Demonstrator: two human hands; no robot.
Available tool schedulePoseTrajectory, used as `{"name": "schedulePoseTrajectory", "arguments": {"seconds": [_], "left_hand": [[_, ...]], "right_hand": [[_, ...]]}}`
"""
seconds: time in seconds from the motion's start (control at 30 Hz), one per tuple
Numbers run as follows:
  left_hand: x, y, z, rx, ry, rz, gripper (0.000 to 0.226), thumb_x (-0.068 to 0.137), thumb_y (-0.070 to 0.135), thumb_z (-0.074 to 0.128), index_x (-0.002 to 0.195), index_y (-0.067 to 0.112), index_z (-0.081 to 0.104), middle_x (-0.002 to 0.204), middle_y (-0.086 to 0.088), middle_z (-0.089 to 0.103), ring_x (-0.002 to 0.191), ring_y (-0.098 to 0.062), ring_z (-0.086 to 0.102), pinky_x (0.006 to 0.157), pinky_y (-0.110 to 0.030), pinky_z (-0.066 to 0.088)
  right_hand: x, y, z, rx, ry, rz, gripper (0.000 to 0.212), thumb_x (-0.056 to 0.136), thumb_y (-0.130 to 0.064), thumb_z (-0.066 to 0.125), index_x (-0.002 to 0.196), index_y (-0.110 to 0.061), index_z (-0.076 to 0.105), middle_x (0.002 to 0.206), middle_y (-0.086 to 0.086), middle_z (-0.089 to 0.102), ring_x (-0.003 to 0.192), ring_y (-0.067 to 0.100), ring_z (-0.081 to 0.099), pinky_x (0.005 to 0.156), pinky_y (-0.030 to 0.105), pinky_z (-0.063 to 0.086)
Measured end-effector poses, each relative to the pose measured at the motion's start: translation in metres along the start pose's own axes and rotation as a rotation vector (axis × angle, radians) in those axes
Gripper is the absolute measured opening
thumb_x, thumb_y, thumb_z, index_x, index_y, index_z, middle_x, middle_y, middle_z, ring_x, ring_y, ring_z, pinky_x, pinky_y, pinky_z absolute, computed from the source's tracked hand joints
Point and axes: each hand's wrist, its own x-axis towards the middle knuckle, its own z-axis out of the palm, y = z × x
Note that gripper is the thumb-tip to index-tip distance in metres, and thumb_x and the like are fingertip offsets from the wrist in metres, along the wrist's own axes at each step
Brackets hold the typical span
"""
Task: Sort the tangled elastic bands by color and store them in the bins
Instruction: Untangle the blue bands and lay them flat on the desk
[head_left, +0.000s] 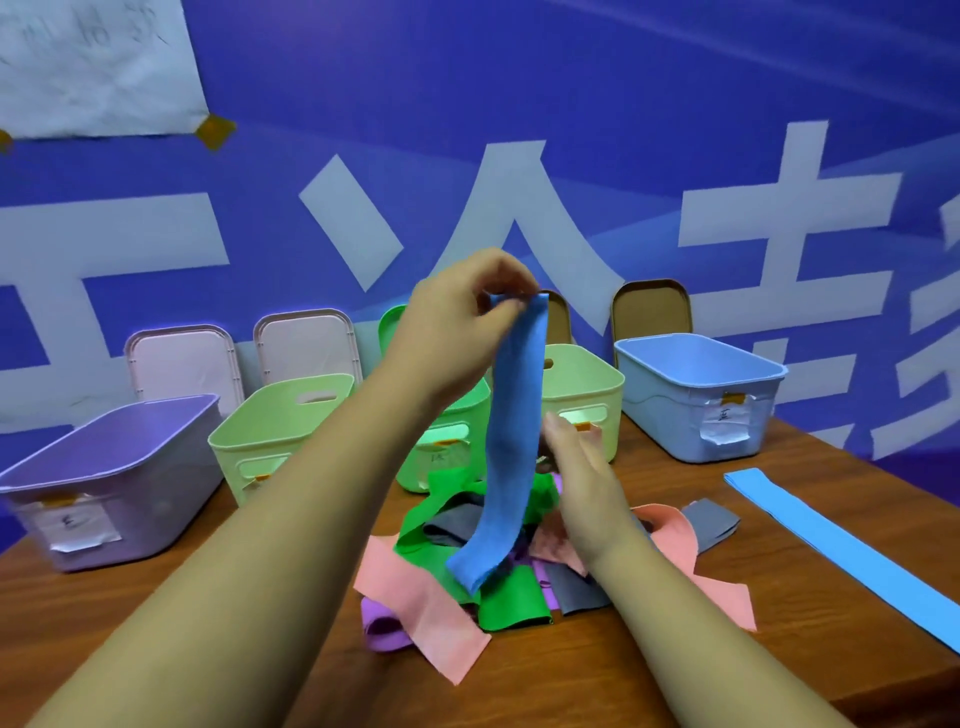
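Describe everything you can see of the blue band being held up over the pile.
The blue band is a flat, matte, stretchy-looking strip that appears doubled into a loop. The left hand pinches its top end, so it hangs nearly upright in front of the bins. It curves left at the bottom, where its folded end rests on the tangled pile. The right hand is close beside its middle; whether they touch is unclear.

Bright, even indoor light; soft blur, wide-angle edge distortion.
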Motion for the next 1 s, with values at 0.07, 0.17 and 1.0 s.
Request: {"name": "schedulePoseTrajectory", "arguments": {"seconds": [0.07,0.17,1.0], "left_hand": [[0.014,0.006,0.002,-0.032,0.02,-0.02,0.014,0.095,0.015,0.069,0.102,0.025,0.075,0.09,0.022,0.071,0.079,0.009,0.061,0.073,-0.01,0.045],[0.034,0.011,0.009,-0.129,0.043,-0.069,0.016,0.092,0.017,0.068,0.098,0.031,0.075,0.09,0.02,0.073,0.082,-0.001,0.066,0.079,-0.032,0.061],[0.032,0.022,0.276,-0.25,-0.078,-0.435,0.017,0.095,0.015,0.068,0.108,0.019,0.078,0.11,0.0,0.078,0.106,-0.021,0.071,0.092,-0.034,0.055]], "right_hand": [[0.0,-0.003,-0.003,0.078,-0.047,0.062,0.064,0.097,-0.073,0.05,0.131,-0.024,0.075,0.132,-0.004,0.074,0.133,0.017,0.063,0.118,0.048,0.043],[-0.007,-0.01,-0.012,0.078,-0.047,0.085,0.059,0.09,-0.073,0.057,0.12,-0.027,0.079,0.121,0.001,0.079,0.124,0.025,0.068,0.117,0.055,0.044],[-0.085,-0.053,-0.248,-0.951,0.37,0.341,0.045,0.098,-0.055,0.058,0.073,-0.017,0.057,0.067,-0.001,0.062,0.065,0.017,0.061,0.061,0.034,0.047]]}}
